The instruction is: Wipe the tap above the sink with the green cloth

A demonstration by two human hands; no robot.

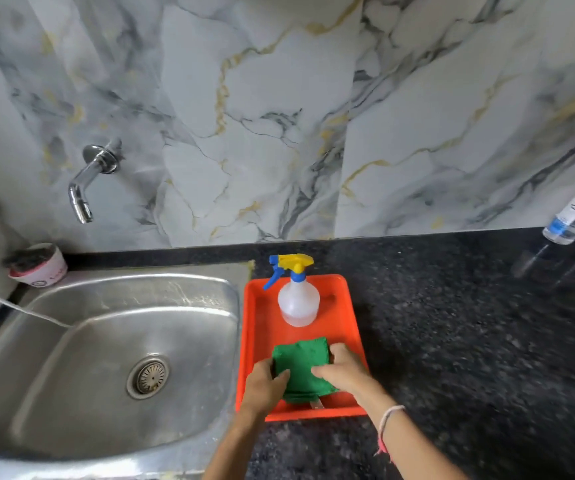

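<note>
A folded green cloth point(301, 362) lies in the near half of an orange tray point(260, 327) on the dark counter. My left hand point(266, 388) grips the cloth's left edge, thumb on top. My right hand point(343, 370) holds its right side, fingers curled over the cloth. A chrome tap point(87, 183) sticks out of the marble wall at the upper left, above the steel sink point(106, 358), well away from both hands.
A clear spray bottle point(298, 299) with a blue and yellow trigger stands in the far half of the tray. A small cup point(42, 266) sits at the sink's back left corner. Plastic water bottles point(573, 216) stand at the far right. A white cord point(19, 308) crosses the sink's left rim.
</note>
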